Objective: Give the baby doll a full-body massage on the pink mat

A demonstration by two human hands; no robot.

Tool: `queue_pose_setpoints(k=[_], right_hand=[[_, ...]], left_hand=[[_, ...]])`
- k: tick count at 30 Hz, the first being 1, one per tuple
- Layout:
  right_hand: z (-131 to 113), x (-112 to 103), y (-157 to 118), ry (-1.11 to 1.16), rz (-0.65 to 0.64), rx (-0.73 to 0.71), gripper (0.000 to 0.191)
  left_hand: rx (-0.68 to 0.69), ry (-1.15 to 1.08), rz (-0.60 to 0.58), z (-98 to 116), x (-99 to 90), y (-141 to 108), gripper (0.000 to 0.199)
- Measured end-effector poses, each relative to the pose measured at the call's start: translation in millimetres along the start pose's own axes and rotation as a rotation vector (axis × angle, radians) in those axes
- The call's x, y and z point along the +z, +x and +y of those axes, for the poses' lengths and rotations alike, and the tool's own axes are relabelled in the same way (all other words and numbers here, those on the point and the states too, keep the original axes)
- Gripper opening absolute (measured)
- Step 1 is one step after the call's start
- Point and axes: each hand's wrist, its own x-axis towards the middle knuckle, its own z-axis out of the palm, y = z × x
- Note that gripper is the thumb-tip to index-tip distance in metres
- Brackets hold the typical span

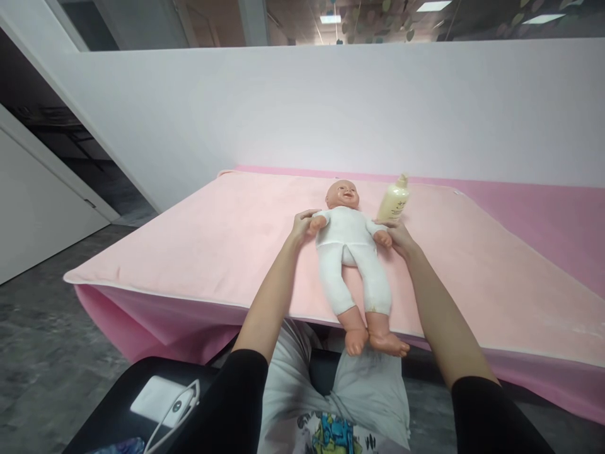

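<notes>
A baby doll (pixel 350 230) with a white cloth body lies face up on the pink blanket (pixel 189 246), its feet sticking out past the near edge. My left hand (pixel 305 224) is at the doll's arm on the left side of the picture, with the fingers behind that arm. On the other side, my right hand (pixel 399 236) is at the opposite arm, fingers partly behind it. Both hands seem curled round the arms. Close beyond my right hand, a pale yellow pump bottle (pixel 393 200) lies tilted on the blanket.
A white wall (pixel 302 107) stands behind the table. Darker pink cloth (pixel 534 208) shows at the right under the blanket. At the lower left, a white device (pixel 158 401) with a cable rests on a black seat (pixel 142 372). A white door (pixel 42 195) is at far left.
</notes>
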Motion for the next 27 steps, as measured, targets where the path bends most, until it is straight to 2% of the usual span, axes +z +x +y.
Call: queue_pose_setpoints(k=[3, 6, 14, 17, 20, 27], right_hand=[[-5, 2, -3, 0.024, -0.054, 0.034, 0.033], [-7, 4, -4, 0.0, -0.083, 0.045, 0.028], [-8, 18, -4, -0.057, -0.011, 0.071, 0.015], [-8, 22, -3, -0.118, 0.049, 0.098, 0.018], [-8, 21, -2, -0.133, 0.048, 0.094, 0.021], [-6, 8, -4, -0.051, -0.064, 0.076, 0.025]], left_hand=[[0.006, -0.014, -0.078, -1, 0.3, -1, 0.031], [0.026, -0.005, -0.088, -3, -0.4, 1, 0.036], [0.067, 0.229, 0.007, -16, -8.8, 15, 0.038], [0.065, 0.388, 0.077, -18, -10.8, 17, 0.039], [0.066, 0.457, 0.103, -18, -10.5, 17, 0.04], [0.045, 0.168, -0.026, -7, -3.2, 8, 0.025]])
